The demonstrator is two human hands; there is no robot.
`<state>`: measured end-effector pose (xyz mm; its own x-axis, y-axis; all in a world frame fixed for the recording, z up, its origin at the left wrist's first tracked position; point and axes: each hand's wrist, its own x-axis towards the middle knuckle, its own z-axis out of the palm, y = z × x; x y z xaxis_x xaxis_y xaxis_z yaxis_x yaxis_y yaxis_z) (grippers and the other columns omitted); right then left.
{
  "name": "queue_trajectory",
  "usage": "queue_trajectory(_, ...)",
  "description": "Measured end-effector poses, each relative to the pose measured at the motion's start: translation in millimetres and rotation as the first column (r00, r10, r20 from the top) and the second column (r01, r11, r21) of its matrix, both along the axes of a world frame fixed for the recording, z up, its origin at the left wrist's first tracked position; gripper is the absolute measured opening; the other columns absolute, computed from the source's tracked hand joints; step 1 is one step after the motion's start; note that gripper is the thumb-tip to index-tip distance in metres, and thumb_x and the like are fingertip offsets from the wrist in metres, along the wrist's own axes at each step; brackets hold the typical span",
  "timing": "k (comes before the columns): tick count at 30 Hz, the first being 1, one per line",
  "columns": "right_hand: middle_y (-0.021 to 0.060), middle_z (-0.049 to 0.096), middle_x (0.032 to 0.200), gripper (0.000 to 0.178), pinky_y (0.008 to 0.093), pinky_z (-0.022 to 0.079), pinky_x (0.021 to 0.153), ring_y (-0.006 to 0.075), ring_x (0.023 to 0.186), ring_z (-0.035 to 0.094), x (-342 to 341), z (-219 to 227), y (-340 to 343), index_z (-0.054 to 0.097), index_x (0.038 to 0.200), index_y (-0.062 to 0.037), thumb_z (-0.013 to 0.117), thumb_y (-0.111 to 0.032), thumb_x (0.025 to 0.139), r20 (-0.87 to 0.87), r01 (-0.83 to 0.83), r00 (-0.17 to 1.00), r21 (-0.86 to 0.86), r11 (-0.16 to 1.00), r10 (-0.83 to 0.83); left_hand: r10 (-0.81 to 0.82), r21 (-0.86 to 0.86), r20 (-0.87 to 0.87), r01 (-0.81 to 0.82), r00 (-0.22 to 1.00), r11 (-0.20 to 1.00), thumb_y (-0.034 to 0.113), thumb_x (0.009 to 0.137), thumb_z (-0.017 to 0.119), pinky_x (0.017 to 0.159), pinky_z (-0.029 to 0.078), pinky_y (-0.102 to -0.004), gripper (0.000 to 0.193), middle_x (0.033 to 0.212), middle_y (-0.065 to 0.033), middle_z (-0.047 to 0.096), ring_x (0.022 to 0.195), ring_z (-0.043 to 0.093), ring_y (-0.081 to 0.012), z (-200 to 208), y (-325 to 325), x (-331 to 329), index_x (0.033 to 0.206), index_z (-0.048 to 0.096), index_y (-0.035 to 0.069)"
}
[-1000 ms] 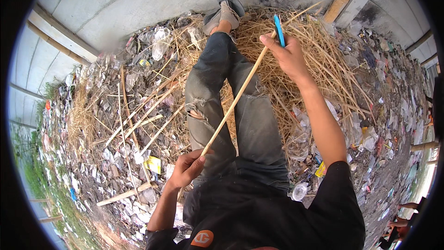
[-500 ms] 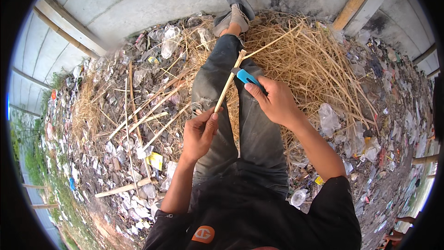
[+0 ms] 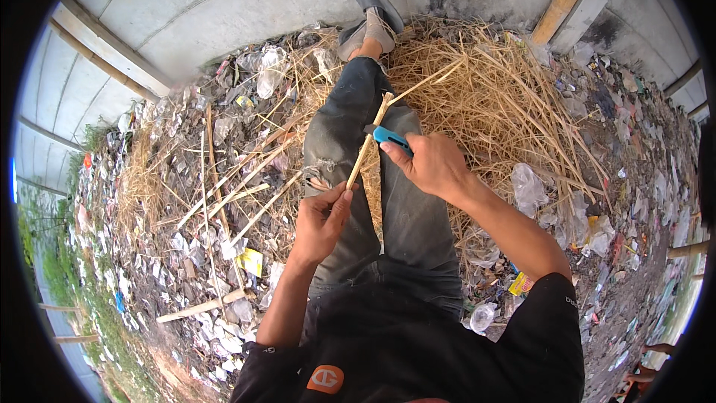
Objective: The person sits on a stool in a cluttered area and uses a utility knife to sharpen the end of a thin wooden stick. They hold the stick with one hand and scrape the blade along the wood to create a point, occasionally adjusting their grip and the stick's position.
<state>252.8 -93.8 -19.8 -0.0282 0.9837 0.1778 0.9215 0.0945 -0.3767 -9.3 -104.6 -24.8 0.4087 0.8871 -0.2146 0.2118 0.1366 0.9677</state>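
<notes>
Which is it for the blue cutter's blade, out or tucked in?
Out: a short dark blade sticks out past the front of the blue cutter in the right hand, at the pale strip.

The left hand [image 3: 322,222] is pinching a pale stick [image 3: 362,160], and the right hand [image 3: 432,166] is holding a blue cutter [image 3: 391,137], its blade [image 3: 370,129] crossing the stick's upper part. Trousered legs [image 3: 418,209] are stretching beneath the stick, straw [image 3: 496,93] is lying to its right, loose strips [image 3: 266,209] to its left, and a grey wall [image 3: 283,4] is standing beyond it.
</notes>
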Motion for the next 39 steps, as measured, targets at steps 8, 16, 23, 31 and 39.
queue_trajectory(8,0.0109,0.046,0.044,0.076,0.0425,0.039,0.043,0.0297,0.040,0.050,102,22,24,0.057,0.057,-0.0027,0.038,-0.059,0.105,-0.089,0.243,0.966,-0.016,0.970,-0.243,-0.077,-0.254,0.086,0.097,0.993,0.962,0.018,0.106,0.055,0.045,0.024,-0.0219,0.030,0.059,0.0086,0.042,0.049,0.033,-0.0004,12,-31,-43,0.117,0.065,-0.008)
queue_trajectory(16,0.0144,0.048,0.045,0.069,0.0441,0.040,0.044,0.0315,0.039,0.050,-6,-13,-29,0.057,0.061,-0.0009,0.052,-0.057,0.100,-0.185,-0.156,0.970,0.010,0.988,0.155,-0.008,-0.360,0.224,0.090,0.975,0.929,0.020,0.108,0.050,0.042,0.020,-0.0221,0.032,0.059,0.0075,0.036,0.047,0.030,-0.0014,14,-10,-24,0.117,0.063,-0.007)
queue_trajectory(23,0.0190,0.056,0.050,0.075,0.0471,0.045,0.047,0.0372,0.048,0.060,42,-1,-2,0.064,0.066,0.0015,0.047,-0.063,0.099,-0.378,0.100,0.918,-0.072,0.992,-0.121,0.001,-0.507,0.229,0.119,0.973,0.854,0.025,0.108,0.050,0.042,0.018,-0.0229,0.032,0.061,0.0071,0.032,0.046,0.026,-0.0034,3,-41,-53,0.119,0.062,-0.003)
queue_trajectory(31,0.0173,0.056,0.050,0.071,0.0463,0.048,0.049,0.0381,0.050,0.062,-7,-15,-23,0.064,0.066,-0.0007,0.048,-0.061,0.099,-0.272,-0.001,0.962,-0.135,0.991,-0.036,-0.004,-0.602,0.259,0.165,0.966,0.781,0.032,0.108,0.048,0.039,0.016,-0.0218,0.034,0.061,0.0080,0.027,0.044,0.023,-0.0024,5,-34,-40,0.116,0.061,0.001)
queue_trajectory(39,0.0200,0.057,0.051,0.070,0.0470,0.048,0.048,0.0386,0.050,0.063,-23,29,-56,0.065,0.069,0.0018,0.047,-0.058,0.101,-0.306,-0.200,0.940,-0.132,0.971,0.152,0.067,-0.614,0.285,0.128,0.956,0.779,0.031,0.109,0.046,0.039,0.015,-0.0214,0.034,0.060,0.0085,0.026,0.044,0.022,-0.0022,0,-38,-43,0.112,0.062,0.000)
